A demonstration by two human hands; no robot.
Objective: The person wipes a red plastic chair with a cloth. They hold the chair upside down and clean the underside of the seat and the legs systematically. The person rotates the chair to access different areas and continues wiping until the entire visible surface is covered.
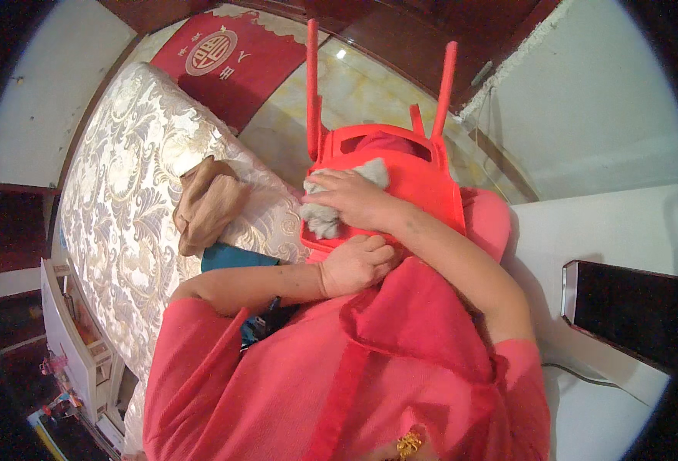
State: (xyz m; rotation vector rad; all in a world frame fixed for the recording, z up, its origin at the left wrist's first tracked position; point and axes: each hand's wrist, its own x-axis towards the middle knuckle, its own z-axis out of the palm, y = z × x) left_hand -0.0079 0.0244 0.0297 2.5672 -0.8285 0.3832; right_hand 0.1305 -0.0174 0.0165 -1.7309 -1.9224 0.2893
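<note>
A red plastic chair lies across my lap, its legs pointing up and away from me. Under my right hand is a crumpled light grey cloth, pressed against the chair's flat panel near its left edge. The fingers are spread over the cloth, and part of it bunches out past them. My left hand is curled at the panel's near edge, knuckles up; its fingertips are hidden. A slot-shaped opening shows at the panel's far end. A red apron covers my front, close to both hands.
To the left, a bed or padded seat with a patterned cover bears a brown cloth garment. A red doormat with writing lies on the tiled floor. White walls and a dark flat object stand at right.
</note>
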